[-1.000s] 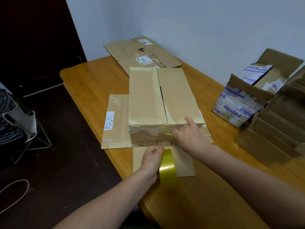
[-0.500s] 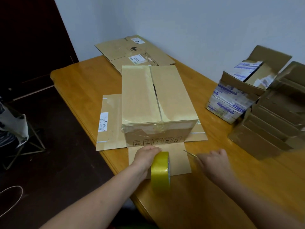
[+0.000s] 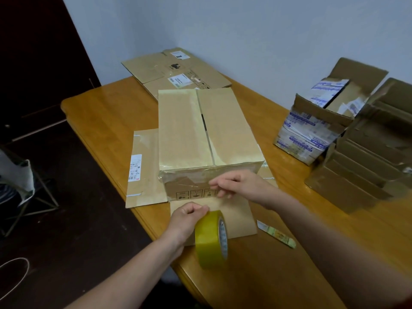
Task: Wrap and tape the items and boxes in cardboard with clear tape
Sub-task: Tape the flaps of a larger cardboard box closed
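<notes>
- Left grip (image 3: 189,219): clenched round a tape roll (image 3: 210,239), thumb and fingers pinching its upper rim. The roll is yellowish-clear, stands on edge with its core facing right, and is held over the near tabletop (image 3: 107,112) edge.
- Beside it, to the right: a small cutter (image 3: 276,234) with a patterned handle lies flat on the wood, untouched.
- Right grip (image 3: 243,185): fingertips drawn together against the near face of the cardboard box (image 3: 200,130), at the taped upper edge. Cannot tell whether they pinch a tape end or only press the face; no strand shows plainly.
- The box sits mid-tabletop on a flattened cardboard sheet (image 3: 145,170) whose flaps spread out left, right and toward the person. A shipping label is on the left flap.
- Box top: two flaps closed, with a dark gap partway along the seam and glossy tape over both.
- Near face: wrinkled clear tape along the top edge, a row of printed handling symbols low down.
- Right of the box, apart from it: an open carton (image 3: 312,134) of blue-printed packets, then stacked cardboard pieces (image 3: 367,163).
- Far end, by the wall: flattened boxes (image 3: 178,70) with labels.
</notes>
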